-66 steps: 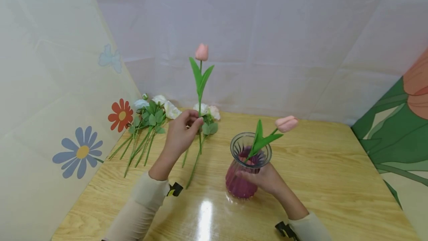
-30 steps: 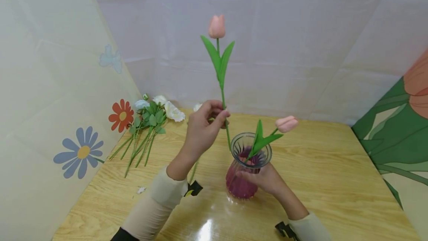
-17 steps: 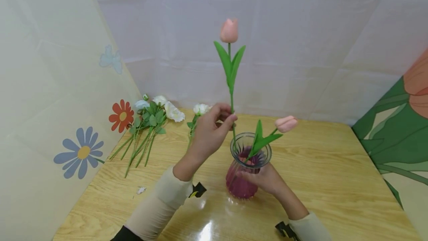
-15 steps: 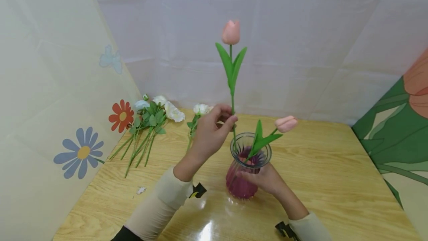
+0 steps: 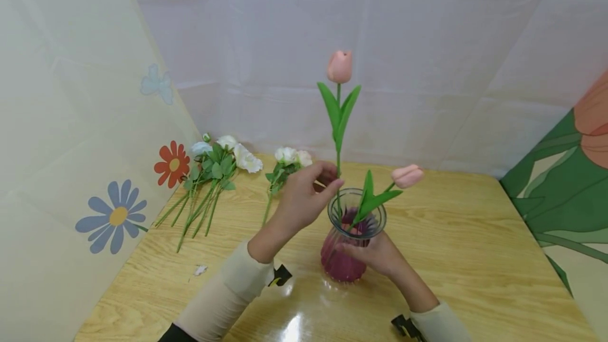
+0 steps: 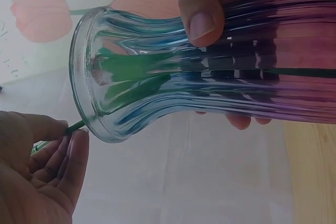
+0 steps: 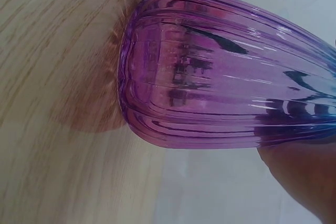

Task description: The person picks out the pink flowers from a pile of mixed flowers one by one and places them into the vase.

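Note:
My left hand [image 5: 306, 197] pinches the green stem of an upright pink tulip [image 5: 339, 67] between thumb and fingers. The stem's lower end is inside the mouth of a ribbed glass vase [image 5: 344, 257], bluish at the rim and purple-pink below. My right hand [image 5: 380, 255] grips the vase around its neck; most of its fingers are hidden behind the glass. A second pink tulip [image 5: 407, 176] leans out of the vase to the right. In the left wrist view the thumb [image 6: 203, 27] of the right hand presses on the glass, and the pinched stem [image 6: 75, 127] meets the rim.
White flowers with green stems [image 5: 214, 165] lie at the table's back left. A smaller bunch of pale flowers [image 5: 287, 157] lies behind my left hand. A white scrap [image 5: 200, 269] is on the wooden table [image 5: 465, 247]. Printed cloth backdrops [image 5: 427, 57] enclose the sides and back.
My left hand has carried the upright tulip rightward to the vase and then lowered its stem into the mouth. The vase, the leaning tulip and my right hand have stayed in place.

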Motion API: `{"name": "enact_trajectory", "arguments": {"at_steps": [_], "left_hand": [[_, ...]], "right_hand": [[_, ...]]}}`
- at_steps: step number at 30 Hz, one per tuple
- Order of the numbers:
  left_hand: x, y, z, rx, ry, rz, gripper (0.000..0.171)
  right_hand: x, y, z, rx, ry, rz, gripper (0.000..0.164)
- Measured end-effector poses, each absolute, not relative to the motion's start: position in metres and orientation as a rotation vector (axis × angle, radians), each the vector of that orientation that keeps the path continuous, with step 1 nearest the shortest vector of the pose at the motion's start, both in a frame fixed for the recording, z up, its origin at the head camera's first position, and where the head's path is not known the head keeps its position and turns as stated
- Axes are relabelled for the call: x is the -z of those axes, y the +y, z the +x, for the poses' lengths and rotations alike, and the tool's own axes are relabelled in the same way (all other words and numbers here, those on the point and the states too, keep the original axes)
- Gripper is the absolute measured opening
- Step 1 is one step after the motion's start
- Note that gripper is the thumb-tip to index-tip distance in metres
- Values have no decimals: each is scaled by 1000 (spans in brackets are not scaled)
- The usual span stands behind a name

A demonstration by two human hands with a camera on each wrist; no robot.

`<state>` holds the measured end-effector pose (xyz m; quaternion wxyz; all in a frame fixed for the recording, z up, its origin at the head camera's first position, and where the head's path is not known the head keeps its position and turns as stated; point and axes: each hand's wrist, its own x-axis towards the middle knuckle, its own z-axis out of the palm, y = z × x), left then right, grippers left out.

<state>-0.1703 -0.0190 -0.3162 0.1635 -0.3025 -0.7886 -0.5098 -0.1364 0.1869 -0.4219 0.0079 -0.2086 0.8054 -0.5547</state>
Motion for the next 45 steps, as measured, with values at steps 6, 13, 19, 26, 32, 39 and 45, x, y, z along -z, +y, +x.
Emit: {"name": "enact_trajectory", "arguments": {"at_steps": [6, 13, 19, 26, 32, 39, 45], "left_hand": [[320, -18, -169, 1361, -2248, -958, 14], [322, -18, -169, 1102, -2256, -1018, 14], [323, -17, -168, 993, -2288, -1043, 11], [328, -16, -168, 919, -2341, -1056, 11], [331, -17, -167, 892, -2325, -1085, 12], [333, -18, -166, 844, -2328, -1071, 13], [334, -19, -165, 752, -2302, -1034, 13]], "right_hand": [[421, 188, -136, 1750, 2486, -651, 66], [421, 188, -136, 1748, 2482, -673, 68], [422, 189, -136, 1763, 2472, -687, 70], [422, 189, -136, 1764, 2465, -692, 71], [423, 188, -137, 1811, 2413, -757, 71], [424, 188, -137, 1807, 2430, -765, 70], [424, 187, -138, 1797, 2441, -753, 67]]}}
